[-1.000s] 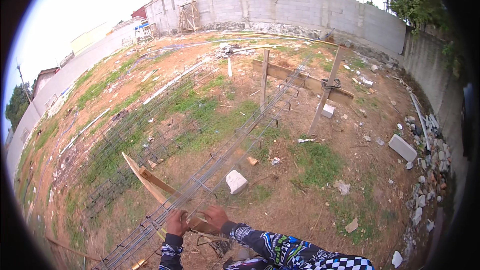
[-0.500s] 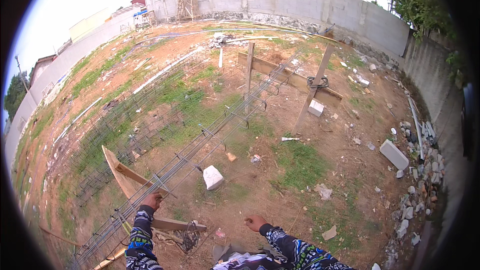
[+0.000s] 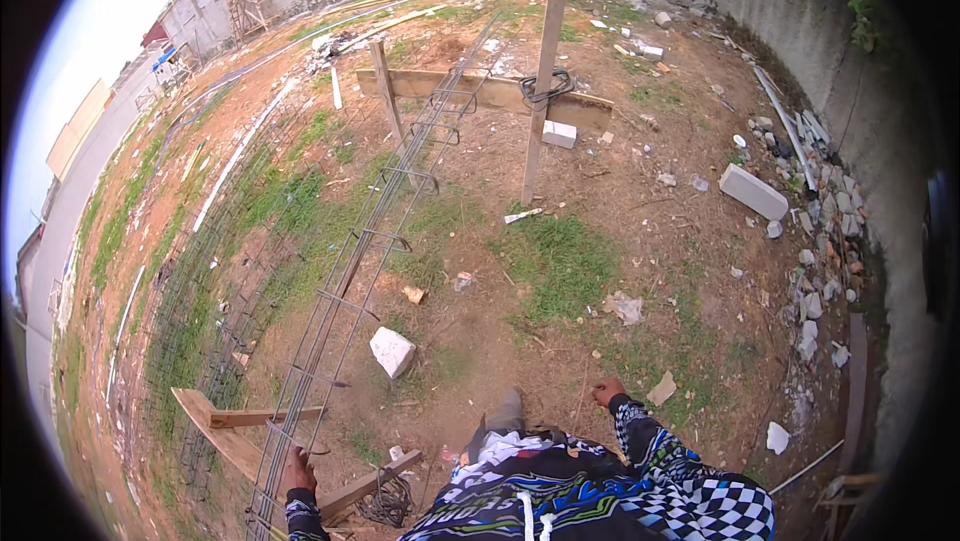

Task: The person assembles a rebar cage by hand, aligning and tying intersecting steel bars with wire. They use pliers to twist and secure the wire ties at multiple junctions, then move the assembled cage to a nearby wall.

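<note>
A long rebar cage [image 3: 353, 258], made of thin steel bars with bent stirrups, slants from the lower left toward the far middle. It rests across wooden supports. My left hand [image 3: 299, 469] is at the cage's right side, near its close end, with fingers curled at a bar beside a stirrup. Out to the right, apart from the cage, my right hand [image 3: 606, 391] hangs over bare soil with its fingers curled in. Whatever it may hold is too small to make out. A bundle of tie wire [image 3: 386, 503] lies by the near wooden support [image 3: 370, 482].
Upright stakes with a cross board [image 3: 490, 91] form the far support; dark wire coils [image 3: 547, 89] hang there. A white block [image 3: 391, 352] lies right of the cage. More rebar mesh [image 3: 215, 311] spreads left. Rubble [image 3: 830, 251] and a pale slab [image 3: 753, 192] line the right wall.
My view has turned right and downward, so the cage appears farther left and steeper. My right hand has moved rightward with my body. My left hand stays by the cage.
</note>
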Tool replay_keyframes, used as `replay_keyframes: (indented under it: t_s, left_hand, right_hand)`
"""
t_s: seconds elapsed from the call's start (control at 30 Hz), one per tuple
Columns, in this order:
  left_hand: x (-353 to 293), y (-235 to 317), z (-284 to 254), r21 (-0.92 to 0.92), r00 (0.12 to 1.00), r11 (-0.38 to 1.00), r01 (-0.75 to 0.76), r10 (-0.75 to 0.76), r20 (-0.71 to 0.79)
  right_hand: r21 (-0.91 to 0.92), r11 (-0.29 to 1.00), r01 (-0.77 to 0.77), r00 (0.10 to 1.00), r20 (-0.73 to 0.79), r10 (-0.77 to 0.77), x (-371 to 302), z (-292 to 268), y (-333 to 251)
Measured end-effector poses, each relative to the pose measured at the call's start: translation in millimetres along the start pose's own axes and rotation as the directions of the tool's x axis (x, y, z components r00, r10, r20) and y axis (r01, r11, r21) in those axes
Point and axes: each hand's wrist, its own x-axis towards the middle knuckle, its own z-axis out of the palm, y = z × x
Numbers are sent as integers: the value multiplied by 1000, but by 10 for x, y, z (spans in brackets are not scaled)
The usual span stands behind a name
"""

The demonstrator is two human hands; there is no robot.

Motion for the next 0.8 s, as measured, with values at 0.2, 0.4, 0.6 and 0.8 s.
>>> replay_keyframes:
  t_s: [0.2, 0.4, 0.6, 0.8]
  left_hand:
    - [461, 7, 121, 280, 931, 922, 267, -322, 173]
    - [879, 731, -9, 338, 913, 861, 380, -407, 9]
    - [1437, 2006, 572, 277, 932, 895, 350, -361, -10]
    - [1856, 3799, 1982, 157, 885, 943, 292, -329, 330]
  right_hand:
    - [292, 895, -338, 936, 0, 353, 595, -82, 955]
    - [250, 750, -612, 789, 251, 561, 796, -539, 611]
    - [-309, 950, 32, 999, 10, -30, 1262, -1455, -127]
    - [126, 936, 330, 863, 361, -353, 2102, -3255, -2017]
